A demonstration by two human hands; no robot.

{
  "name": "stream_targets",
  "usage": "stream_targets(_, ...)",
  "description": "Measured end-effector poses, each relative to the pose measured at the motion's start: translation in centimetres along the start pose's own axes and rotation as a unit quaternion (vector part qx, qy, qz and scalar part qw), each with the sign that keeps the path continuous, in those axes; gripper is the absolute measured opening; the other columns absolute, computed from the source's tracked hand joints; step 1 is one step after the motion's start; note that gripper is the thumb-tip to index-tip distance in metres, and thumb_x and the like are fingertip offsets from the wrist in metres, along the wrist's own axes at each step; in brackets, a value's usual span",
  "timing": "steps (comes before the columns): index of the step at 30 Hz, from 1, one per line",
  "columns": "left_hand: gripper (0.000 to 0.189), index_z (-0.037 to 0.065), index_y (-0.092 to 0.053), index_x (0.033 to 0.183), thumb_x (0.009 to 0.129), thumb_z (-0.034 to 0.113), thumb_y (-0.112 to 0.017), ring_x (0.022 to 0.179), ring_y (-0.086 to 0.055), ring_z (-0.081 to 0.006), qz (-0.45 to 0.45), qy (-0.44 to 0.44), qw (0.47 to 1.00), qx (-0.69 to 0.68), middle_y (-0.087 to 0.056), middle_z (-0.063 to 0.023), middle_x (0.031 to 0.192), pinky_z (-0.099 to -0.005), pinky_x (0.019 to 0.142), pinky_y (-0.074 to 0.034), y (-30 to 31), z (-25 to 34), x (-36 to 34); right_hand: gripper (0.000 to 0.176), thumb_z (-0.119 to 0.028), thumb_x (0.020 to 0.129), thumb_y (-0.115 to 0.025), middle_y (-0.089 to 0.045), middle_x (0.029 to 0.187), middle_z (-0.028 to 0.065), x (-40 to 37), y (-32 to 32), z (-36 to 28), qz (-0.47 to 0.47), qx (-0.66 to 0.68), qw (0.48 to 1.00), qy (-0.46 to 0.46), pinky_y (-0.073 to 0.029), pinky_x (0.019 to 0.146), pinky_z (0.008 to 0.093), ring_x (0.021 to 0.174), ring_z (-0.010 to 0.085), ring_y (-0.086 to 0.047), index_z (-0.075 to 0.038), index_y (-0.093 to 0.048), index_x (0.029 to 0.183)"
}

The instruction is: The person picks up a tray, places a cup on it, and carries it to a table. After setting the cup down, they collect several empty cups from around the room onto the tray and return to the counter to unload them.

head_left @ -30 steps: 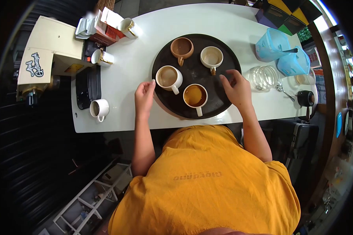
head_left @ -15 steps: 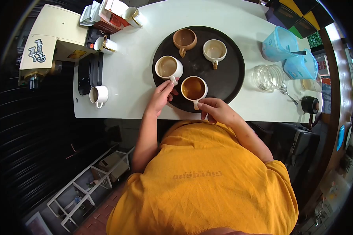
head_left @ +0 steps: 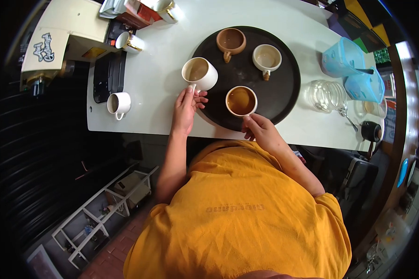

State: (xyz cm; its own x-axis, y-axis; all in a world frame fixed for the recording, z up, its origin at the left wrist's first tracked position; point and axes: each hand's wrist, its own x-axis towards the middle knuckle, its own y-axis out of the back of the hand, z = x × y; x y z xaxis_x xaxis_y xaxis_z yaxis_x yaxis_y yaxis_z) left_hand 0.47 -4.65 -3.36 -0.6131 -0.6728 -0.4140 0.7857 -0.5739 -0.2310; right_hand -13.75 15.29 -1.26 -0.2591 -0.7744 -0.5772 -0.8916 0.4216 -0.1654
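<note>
A round dark tray (head_left: 279, 88) lies on the white counter (head_left: 158, 69). My left hand (head_left: 186, 107) grips the handle of a white cup (head_left: 199, 73) with pale brown drink, raised over the tray's left rim. My right hand (head_left: 260, 130) pinches the handle of a white cup of dark tea (head_left: 241, 101) at the tray's near edge. A brown cup (head_left: 231, 41) and a cream cup (head_left: 266, 58) stand at the tray's far side.
A white cup (head_left: 118, 103) stands near the counter's left edge beside a black mat (head_left: 108, 76). A cream machine (head_left: 60, 32) sits at far left. A glass jar (head_left: 326, 95), spoon (head_left: 347, 116) and blue containers (head_left: 354, 65) are right of the tray.
My left hand has lifted the pale-drink cup up and left off its spot on the tray. My right hand stays at the tea cup's handle. The view shifted slightly.
</note>
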Motion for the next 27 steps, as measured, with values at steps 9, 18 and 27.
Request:
stream_targets(9,0.029,0.005,-0.05,0.089,0.1,0.028,-0.037,0.08,-0.061,-0.0163,0.041,-0.084,0.994,0.062,-0.063,-0.0106,0.091,-0.0282,0.069,-0.045,8.2,3.3,2.8,0.034,-0.028,0.099,-0.043,-0.052,0.071,0.0,0.0,-2.0,-2.3,0.129,-0.013,0.99,0.052,-0.043,0.062,0.022,0.064,0.007,-0.049,-0.003,-0.052,0.078)
stream_targets(18,0.03,0.004,-0.051,0.091,0.1,0.029,-0.038,0.086,-0.062,-0.018,0.107,-0.099,0.987,0.062,-0.062,-0.0122,0.097,-0.03,0.073,-0.047,15.3,4.3,5.5,0.031,-0.028,0.1,-0.04,-0.054,0.073,0.0024,4.0,-6.3,-5.7,0.129,0.014,0.987,0.092,-0.043,0.063,0.0231,0.064,0.0098,-0.051,-0.005,-0.049,0.081)
stream_targets(27,0.03,0.002,-0.051,0.096,0.1,0.03,-0.04,0.089,-0.063,-0.0189,0.121,-0.103,0.987,0.033,-0.063,-0.0134,0.099,-0.0295,0.076,-0.048,17.9,4.3,7.2,0.033,-0.028,0.099,-0.042,-0.054,0.071,0.002,14.1,-10.8,-10.3,0.139,-0.02,0.977,0.159,-0.044,0.062,0.024,0.064,0.0093,-0.052,-0.003,-0.052,0.079)
